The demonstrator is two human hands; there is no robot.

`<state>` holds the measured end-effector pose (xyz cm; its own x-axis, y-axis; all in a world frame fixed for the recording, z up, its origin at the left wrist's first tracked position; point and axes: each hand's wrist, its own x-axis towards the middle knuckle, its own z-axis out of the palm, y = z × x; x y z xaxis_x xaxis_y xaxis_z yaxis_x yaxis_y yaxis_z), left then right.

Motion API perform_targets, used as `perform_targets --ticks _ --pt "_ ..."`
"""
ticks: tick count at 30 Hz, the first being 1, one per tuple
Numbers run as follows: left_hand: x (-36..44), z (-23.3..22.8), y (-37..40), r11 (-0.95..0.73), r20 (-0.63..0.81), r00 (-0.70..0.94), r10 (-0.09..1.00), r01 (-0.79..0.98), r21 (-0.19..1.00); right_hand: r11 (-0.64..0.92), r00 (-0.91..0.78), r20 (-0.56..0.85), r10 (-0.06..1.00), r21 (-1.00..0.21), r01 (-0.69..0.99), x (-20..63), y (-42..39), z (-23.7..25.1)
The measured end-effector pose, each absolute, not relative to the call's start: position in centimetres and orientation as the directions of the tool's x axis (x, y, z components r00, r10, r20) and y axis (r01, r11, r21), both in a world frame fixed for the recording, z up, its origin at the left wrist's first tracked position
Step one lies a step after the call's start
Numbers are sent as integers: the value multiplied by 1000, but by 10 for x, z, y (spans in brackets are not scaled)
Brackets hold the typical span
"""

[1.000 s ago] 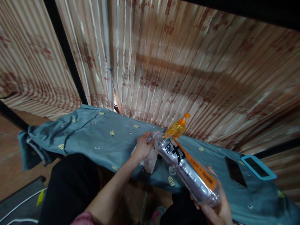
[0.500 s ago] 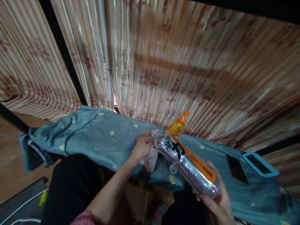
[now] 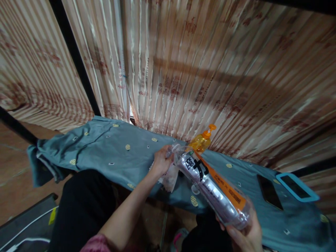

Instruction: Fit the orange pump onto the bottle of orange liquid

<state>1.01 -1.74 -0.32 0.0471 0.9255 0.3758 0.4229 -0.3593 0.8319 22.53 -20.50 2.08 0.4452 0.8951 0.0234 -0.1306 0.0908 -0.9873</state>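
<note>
My right hand (image 3: 244, 236) grips the base of a large clear plastic bottle (image 3: 210, 187) with an orange and black label, held tilted with its neck pointing up and left. My left hand (image 3: 160, 163) is closed around the bottle's neck, with a crumpled white tissue or cloth (image 3: 169, 178) in or under its fingers. Just behind the bottle's neck an orange pump bottle (image 3: 201, 141) stands on the blue-grey patterned cloth (image 3: 110, 154) that covers the surface.
A black phone (image 3: 270, 191) and a phone in a blue case (image 3: 298, 187) lie on the cloth at the right. A small white cap (image 3: 194, 189) lies under the bottle. Striped curtains (image 3: 199, 70) hang behind. My dark-clothed knees (image 3: 81, 206) are below the edge.
The view shifted slightly; the bottle stays tilted in both hands, with the left hand still at its neck. Nothing else has moved.
</note>
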Motion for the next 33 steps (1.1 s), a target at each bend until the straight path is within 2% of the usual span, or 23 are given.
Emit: perform_targets --ticks 6,26,33 --pt "11 -5 -18 -356 373 44 927 419 835 82 507 32 861 -994 -76 217 -207 28" --pt "12 -7 -18 -377 390 55 919 412 830 119 548 105 830 -993 9 210 -209 32" --pt "12 -8 -17 -383 397 54 916 413 826 120 561 94 822 -993 -9 210 -208 31"
